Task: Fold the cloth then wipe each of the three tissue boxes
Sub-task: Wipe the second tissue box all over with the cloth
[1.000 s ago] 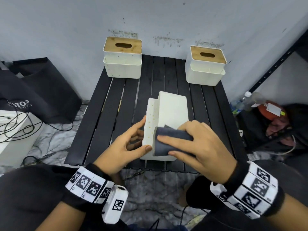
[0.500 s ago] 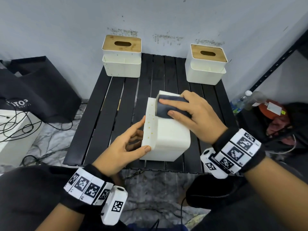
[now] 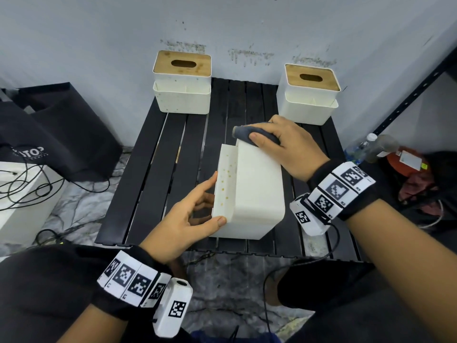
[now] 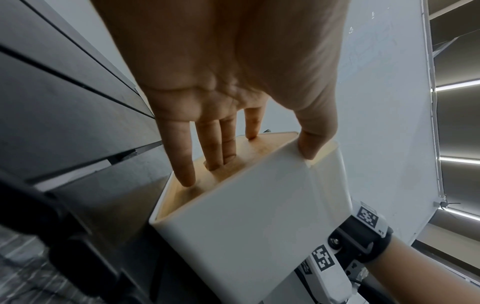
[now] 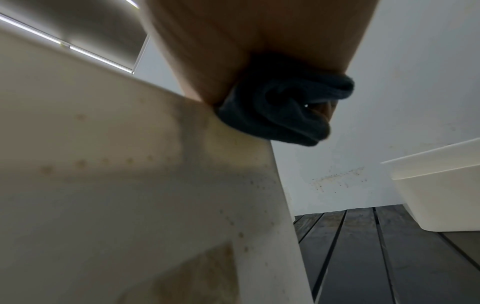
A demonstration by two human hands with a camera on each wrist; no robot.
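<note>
A white tissue box (image 3: 257, 189) lies tipped on its side in the middle of the black slatted table (image 3: 158, 181). My left hand (image 3: 212, 199) grips its lid end. In the left wrist view the fingers (image 4: 182, 164) press on the wooden lid (image 4: 259, 148) and the thumb hooks over the white side. My right hand (image 3: 284, 142) holds the folded dark blue cloth (image 3: 254, 136) against the box's far top edge. The right wrist view shows the cloth (image 5: 280, 107) bunched over that edge of the box (image 5: 130, 185). Two more wooden-lidded boxes stand upright at the back left (image 3: 183, 95) and back right (image 3: 309, 100).
The wall rises right behind the two back boxes. A black bag (image 3: 49, 132) and a white case with cables (image 3: 19, 194) sit on the floor at the left. A plastic bottle (image 3: 361, 149) and a metal rack (image 3: 408, 95) are at the right.
My right hand slid the cloth along the box's upper face from the near end to the far edge. The left hand and the box stayed put.
</note>
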